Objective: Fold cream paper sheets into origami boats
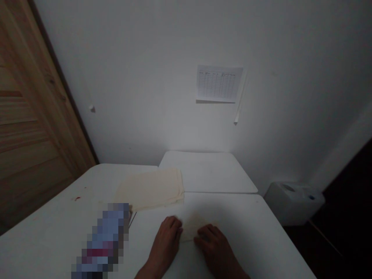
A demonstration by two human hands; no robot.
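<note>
On the white folding surface (250, 236) right in front of you, your left hand (165, 244) and right hand (216, 248) sit palm down on either side of a pale cream cloth (192, 226). It is a thin piece lying flat, hard to make out in the dim light. Left grip: fingers lightly curled, tips at the cloth's left side, no clear pinch, so you can't tell whether it has hold of anything. Right grip: much the same, fingers curved at the cloth's right side, touching it, but you can't tell if it is holding. The cloth looks light, soft and limp, and it will probably slide easily on the smooth top. The best hold looks to be at the edges, between fingertips and thumb, with your hands kept apart.

Just beyond lies a stack of folded cream cloth (151, 190), near the seam with a second white surface (209, 170). Left of your hands is a pixelated object (106, 240), too blurred to identify. Farther off: a wooden door (31, 116), a printed grid sheet (219, 83) on the wall, and a white plastic container (293, 203) at the right.
</note>
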